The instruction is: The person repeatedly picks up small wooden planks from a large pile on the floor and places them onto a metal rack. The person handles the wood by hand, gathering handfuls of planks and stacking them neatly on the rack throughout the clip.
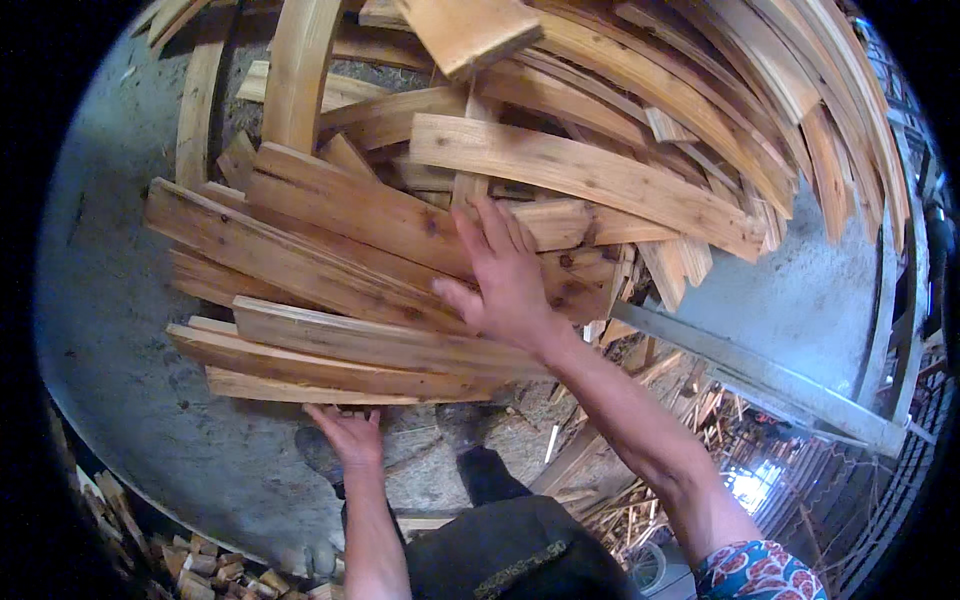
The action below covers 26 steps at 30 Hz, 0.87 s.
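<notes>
In front of me lies a stack of long wooden boards, fanned out unevenly with their left ends staggered. My left hand is at the near edge of the lowest board, its fingertips tucked under the wood and partly hidden. My right hand rests over the upper boards of the stack, fingers spread and thumb pointing left. Just beyond it, a pale board lies slanted across other planks.
A heap of long planks fills the far right. One thick board juts up at the top. A metal frame bar runs along the right. Cut wood pieces lie at lower left, thin sticks at lower right.
</notes>
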Available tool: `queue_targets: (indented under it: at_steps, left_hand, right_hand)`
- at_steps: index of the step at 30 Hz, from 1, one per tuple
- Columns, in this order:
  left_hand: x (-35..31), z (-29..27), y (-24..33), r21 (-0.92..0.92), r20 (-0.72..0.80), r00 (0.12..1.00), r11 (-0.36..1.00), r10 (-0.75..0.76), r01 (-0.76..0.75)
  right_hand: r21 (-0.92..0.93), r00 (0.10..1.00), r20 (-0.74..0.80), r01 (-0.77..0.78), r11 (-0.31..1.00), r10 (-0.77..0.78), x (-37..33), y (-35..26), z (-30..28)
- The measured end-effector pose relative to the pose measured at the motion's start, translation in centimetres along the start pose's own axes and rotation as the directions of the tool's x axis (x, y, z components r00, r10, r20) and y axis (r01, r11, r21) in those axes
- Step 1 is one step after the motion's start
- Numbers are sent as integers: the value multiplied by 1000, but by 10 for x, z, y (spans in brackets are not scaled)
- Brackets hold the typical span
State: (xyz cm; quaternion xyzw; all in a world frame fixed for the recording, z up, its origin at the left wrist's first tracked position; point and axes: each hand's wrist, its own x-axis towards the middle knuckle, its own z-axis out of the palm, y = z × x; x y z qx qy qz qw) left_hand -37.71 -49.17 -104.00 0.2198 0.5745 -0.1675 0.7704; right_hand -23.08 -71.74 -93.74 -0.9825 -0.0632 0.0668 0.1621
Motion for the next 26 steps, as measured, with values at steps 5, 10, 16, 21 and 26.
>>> queue_targets:
  at_steps: [5, 10, 16, 21, 26]
  left_hand:
    - [32, -16, -10, -192, 24, 999, 981, 26, -21]
    - [13, -27, -6, -211, -72, 996, 976, 44, -58]
    - [25, -65, -9, -111, 218, 975, 993, 52, -28]
    - [7, -47, 7, 39, -145, 986, 996, 87, -82]
    - [23, -64, 0, 10, 15, 998, 998, 62, -62]
  right_hand:
    - [184, 955, 207, -249, 951, 211, -14, -22, 44]
    - [325, 956, 291, -132, 936, 34, -64, -78, 44]
    - [625, 928, 269, 36, 780, -258, -93, -79, 46]
    - [59, 983, 160, 84, 995, -93, -34, -27, 46]
    - [13, 963, 268, 40, 999, -42, -34, -25, 77]
